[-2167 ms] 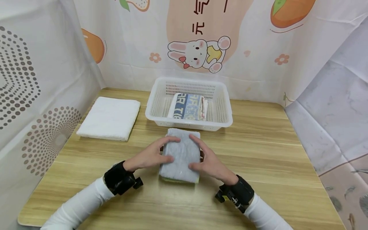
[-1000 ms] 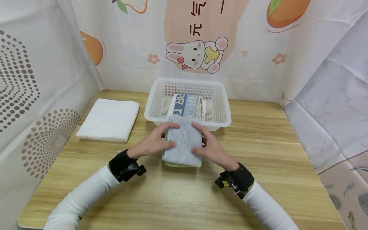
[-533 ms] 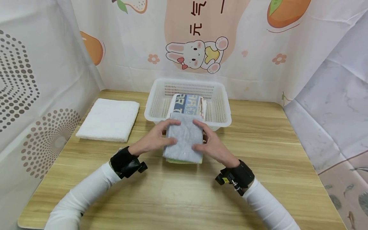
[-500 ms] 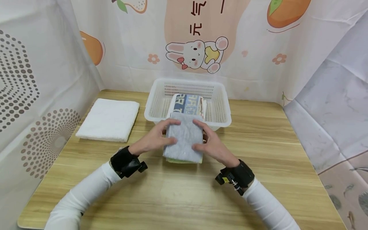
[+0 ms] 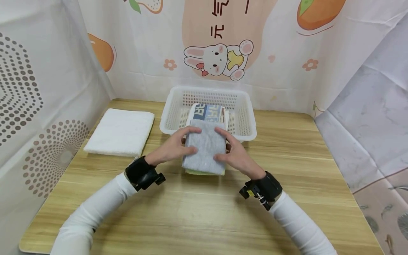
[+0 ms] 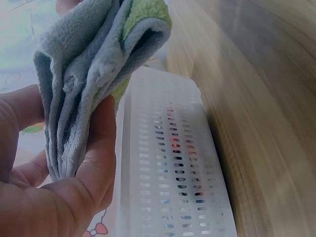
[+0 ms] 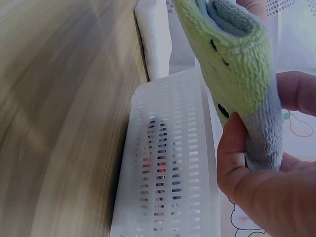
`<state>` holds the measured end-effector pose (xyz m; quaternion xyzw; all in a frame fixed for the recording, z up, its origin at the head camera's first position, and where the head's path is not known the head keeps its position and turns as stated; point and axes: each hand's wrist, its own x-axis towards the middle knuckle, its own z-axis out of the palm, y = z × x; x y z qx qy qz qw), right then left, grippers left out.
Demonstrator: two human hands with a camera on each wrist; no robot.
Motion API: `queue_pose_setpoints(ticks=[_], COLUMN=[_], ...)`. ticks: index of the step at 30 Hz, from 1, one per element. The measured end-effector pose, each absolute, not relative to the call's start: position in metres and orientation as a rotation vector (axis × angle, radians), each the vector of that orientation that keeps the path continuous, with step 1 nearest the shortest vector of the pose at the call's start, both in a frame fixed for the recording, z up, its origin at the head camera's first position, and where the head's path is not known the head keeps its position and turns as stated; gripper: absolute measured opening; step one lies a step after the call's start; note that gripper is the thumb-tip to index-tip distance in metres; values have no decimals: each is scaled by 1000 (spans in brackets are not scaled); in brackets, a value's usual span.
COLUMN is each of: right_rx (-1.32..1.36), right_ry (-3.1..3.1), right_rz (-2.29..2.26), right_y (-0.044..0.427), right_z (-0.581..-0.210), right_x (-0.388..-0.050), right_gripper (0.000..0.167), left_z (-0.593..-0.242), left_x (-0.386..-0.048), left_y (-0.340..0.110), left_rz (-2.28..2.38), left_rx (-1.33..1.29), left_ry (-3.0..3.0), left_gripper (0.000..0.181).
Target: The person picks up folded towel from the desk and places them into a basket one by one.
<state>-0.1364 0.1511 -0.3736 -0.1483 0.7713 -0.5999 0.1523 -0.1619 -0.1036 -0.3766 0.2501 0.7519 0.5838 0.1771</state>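
Both hands hold a folded grey towel with a green underside, raised above the table at the near rim of a white perforated basket. My left hand grips its left edge, and my right hand grips its right edge. In the left wrist view, fingers of the left hand pinch the folded layers of the towel. The right wrist view has the right hand clasping the towel's green and grey side. A folded blue and white printed cloth lies in the basket, partly covered from view.
A folded white towel lies on the wooden table left of the basket. Behind the table hangs a white curtain with rabbit and fruit prints; more patterned fabric hangs at the left and right sides.
Both hands have carried the grey towel up from the table and away from the body, so it now overlaps the basket's near rim and hides more of the printed cloth.
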Motion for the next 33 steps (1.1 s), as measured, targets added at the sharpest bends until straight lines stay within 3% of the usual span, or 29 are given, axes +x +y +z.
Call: queue_pose_setpoints(ticks=[33], right_rx=[-415], right_ry=[2329], right_rz=[-1659], right_y=[157], right_z=[-363], right_x=[-181], right_gripper=[86], left_z=[-365], left_x=[-211], left_y=[-94], left_rz=[1596], left_rx=[682], left_ry=[2217], left_gripper=[57])
